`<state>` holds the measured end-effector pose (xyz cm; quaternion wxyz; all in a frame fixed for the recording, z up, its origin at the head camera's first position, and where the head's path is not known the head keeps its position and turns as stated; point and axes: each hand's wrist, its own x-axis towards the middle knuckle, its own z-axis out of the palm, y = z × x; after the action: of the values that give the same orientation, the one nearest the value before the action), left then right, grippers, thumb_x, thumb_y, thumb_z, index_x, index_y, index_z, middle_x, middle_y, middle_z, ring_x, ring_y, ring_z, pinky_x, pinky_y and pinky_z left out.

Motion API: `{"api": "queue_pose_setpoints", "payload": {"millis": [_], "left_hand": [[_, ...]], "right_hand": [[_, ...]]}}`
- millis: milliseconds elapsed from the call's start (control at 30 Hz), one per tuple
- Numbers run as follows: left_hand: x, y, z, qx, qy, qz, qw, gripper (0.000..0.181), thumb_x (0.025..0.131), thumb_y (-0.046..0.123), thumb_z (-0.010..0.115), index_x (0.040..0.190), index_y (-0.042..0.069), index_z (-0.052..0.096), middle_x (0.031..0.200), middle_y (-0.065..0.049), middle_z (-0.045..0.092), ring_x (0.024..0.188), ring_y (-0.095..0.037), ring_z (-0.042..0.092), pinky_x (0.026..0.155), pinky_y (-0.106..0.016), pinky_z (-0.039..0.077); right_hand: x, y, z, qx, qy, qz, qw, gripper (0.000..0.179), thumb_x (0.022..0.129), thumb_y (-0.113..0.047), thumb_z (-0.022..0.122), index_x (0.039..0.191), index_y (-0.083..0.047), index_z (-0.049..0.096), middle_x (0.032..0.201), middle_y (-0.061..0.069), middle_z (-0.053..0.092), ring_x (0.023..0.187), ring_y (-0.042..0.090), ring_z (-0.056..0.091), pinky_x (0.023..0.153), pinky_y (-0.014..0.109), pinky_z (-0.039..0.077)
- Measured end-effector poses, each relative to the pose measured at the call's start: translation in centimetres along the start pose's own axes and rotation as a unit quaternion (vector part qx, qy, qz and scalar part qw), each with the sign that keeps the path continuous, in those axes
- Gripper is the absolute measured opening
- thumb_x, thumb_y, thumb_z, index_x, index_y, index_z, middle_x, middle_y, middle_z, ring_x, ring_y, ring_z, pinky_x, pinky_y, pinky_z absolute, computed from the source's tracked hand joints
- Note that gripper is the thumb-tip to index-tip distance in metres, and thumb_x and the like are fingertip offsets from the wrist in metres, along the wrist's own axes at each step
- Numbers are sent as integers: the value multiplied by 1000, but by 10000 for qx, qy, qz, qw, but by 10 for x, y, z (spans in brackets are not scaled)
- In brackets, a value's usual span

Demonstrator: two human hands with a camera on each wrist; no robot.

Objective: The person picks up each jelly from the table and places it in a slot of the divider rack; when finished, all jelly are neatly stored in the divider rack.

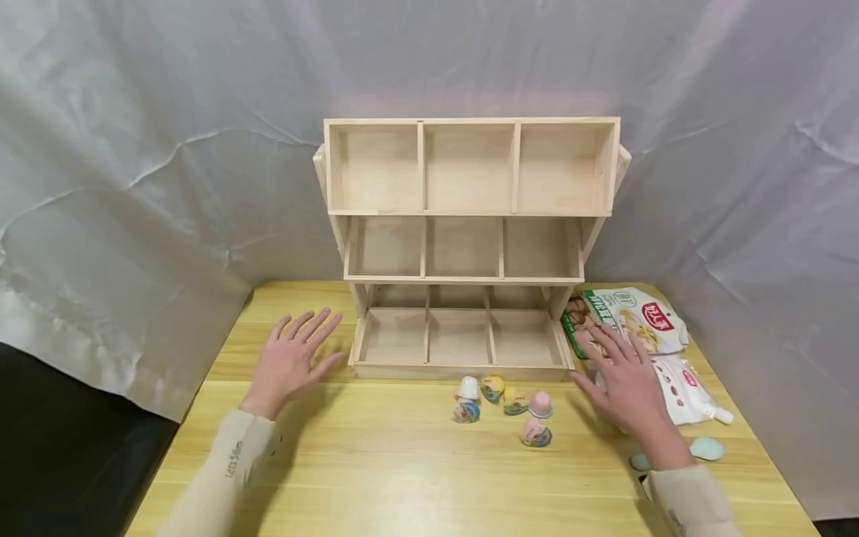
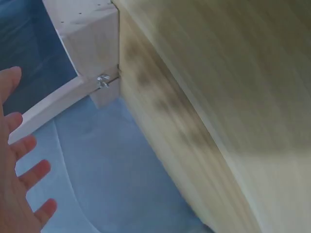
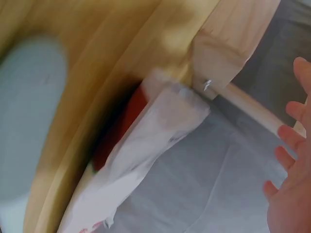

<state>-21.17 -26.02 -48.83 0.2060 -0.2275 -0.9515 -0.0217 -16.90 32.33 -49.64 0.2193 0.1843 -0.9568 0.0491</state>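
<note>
My left hand (image 1: 288, 367) is spread over the table left of the wooden shelf (image 1: 463, 371), its fingers straight and holding nothing. On the other side my right hand (image 1: 625, 388) reaches forward with fingers extended, overlapping the food packets in the head view. Those are a green and white packet (image 1: 654, 324) and a white spouted pouch (image 1: 686, 391). Between the hands, just in front of the shelf, lie several small jelly cups: a white one (image 1: 468, 388), a blue-lidded one (image 1: 466, 411), yellow ones (image 1: 492, 388) and pink ones (image 1: 540, 404).
The shelf has three tiers, each split into three compartments (image 1: 463, 335). A pale green spoon-like item (image 1: 707, 448) lies near the right forearm, partly hidden by it. Grey fabric (image 1: 168, 149) hangs behind and beside the wooden table (image 1: 403, 477).
</note>
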Motion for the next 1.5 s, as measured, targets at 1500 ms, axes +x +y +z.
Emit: {"api": "queue_pose_setpoints", "payload": {"millis": [1500], "left_hand": [[4, 46, 66, -4910, -834, -2216, 8384, 67, 107, 28, 59, 163, 11, 29, 156, -22, 40, 133, -42, 53, 109, -54, 50]], "right_hand": [[-10, -51, 29, 1218, -1381, -66, 9829, 33, 90, -32, 80, 117, -15, 75, 115, 9, 73, 104, 31, 68, 91, 56, 57]]}}
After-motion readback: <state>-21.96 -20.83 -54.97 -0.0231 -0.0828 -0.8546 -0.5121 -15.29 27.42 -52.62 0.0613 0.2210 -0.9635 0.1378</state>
